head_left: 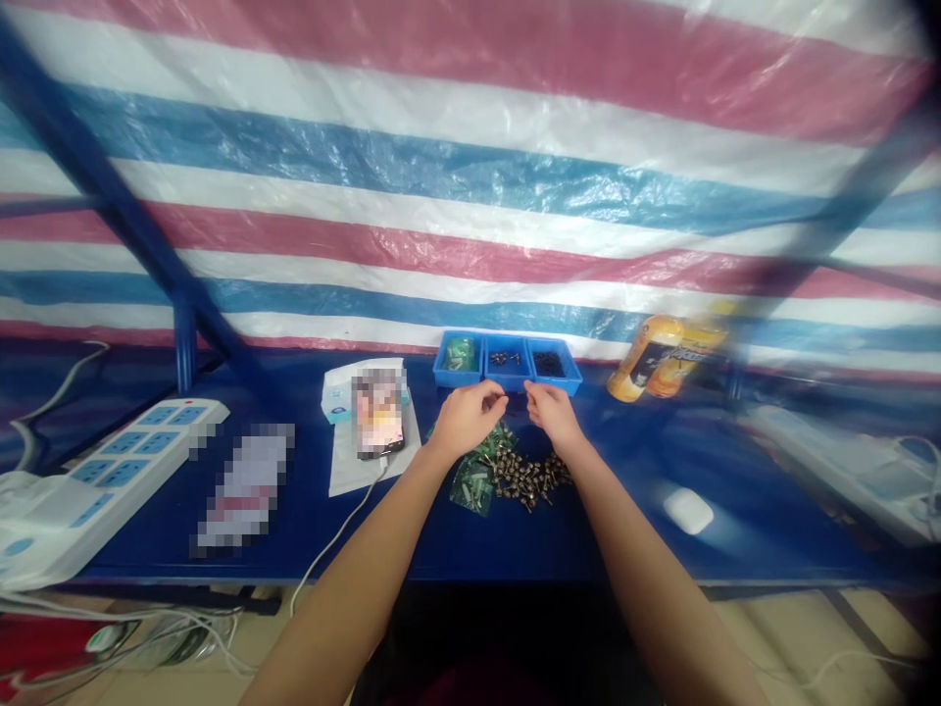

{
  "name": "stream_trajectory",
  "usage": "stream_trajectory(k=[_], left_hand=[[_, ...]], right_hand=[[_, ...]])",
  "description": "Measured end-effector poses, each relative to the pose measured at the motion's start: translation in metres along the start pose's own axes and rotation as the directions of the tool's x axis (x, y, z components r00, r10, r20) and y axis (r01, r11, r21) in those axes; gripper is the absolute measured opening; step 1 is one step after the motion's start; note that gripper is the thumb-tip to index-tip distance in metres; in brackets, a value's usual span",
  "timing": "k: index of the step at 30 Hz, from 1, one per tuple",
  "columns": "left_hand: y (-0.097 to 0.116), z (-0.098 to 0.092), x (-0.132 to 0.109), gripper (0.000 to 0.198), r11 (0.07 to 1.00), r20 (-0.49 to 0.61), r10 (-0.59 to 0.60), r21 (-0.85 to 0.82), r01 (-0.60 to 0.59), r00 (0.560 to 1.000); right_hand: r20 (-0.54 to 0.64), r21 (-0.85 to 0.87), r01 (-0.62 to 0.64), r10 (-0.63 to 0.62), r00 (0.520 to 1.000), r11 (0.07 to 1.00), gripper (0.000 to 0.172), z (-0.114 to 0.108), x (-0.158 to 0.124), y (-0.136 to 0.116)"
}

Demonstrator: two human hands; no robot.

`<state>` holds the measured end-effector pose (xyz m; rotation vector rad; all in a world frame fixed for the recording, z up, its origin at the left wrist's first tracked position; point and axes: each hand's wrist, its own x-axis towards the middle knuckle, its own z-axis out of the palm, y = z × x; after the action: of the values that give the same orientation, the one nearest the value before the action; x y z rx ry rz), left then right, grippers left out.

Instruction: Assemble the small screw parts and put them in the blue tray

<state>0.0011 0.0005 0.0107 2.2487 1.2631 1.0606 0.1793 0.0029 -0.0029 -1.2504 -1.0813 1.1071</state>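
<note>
My left hand (pixel 467 417) and my right hand (pixel 551 412) hover close together just in front of a blue three-compartment plastic tray (pixel 460 380), fingertips pinched and nearly meeting. Anything between the fingers is too small to see. The tray's left compartment holds green pieces (pixel 460 354), the middle small screws (pixel 502 359), and the right dark small parts (pixel 548 365). Below my hands, a loose pile of brass-and-dark screws (pixel 523 479) lies on the blue tabletop (pixel 632 510), with green pieces in clear bags (pixel 471 487) at its left.
A white-and-blue power strip (pixel 95 480) lies at the left, near a blurred packet (pixel 242 487). A phone (pixel 378 414) with a cable rests on papers. A white earbud case (pixel 687 510) and yellow cans (pixel 647 358) are at the right. Striped tarp hangs behind.
</note>
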Motion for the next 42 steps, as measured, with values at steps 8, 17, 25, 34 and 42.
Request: stream_trajectory(k=[8,17,25,34,42], left_hand=[[-0.004,0.003,0.001,0.015,1.000,0.010,0.006,0.005,-0.006,1.000],[-0.010,0.005,0.000,0.015,0.996,-0.029,-0.036,0.086,0.038,0.999],[-0.008,0.004,0.001,0.016,0.996,-0.013,-0.040,0.074,0.041,0.999],[-0.007,0.004,0.001,0.017,0.995,0.001,-0.058,0.076,0.058,0.998],[-0.009,0.005,0.001,0.017,0.997,0.004,-0.051,0.063,0.051,0.999]], right_hand=[[-0.182,0.000,0.096,-0.095,0.979,0.995,0.042,-0.007,0.003,0.002],[0.158,-0.851,0.267,-0.264,0.952,0.453,0.023,-0.007,-0.007,0.011],[0.224,-0.947,0.259,-0.185,0.957,0.188,0.026,-0.004,-0.015,-0.003],[0.313,-0.949,0.311,-0.194,0.929,-0.045,0.030,0.004,-0.021,-0.010],[0.294,-0.952,0.303,-0.140,0.946,0.047,0.023,0.004,-0.022,-0.011]])
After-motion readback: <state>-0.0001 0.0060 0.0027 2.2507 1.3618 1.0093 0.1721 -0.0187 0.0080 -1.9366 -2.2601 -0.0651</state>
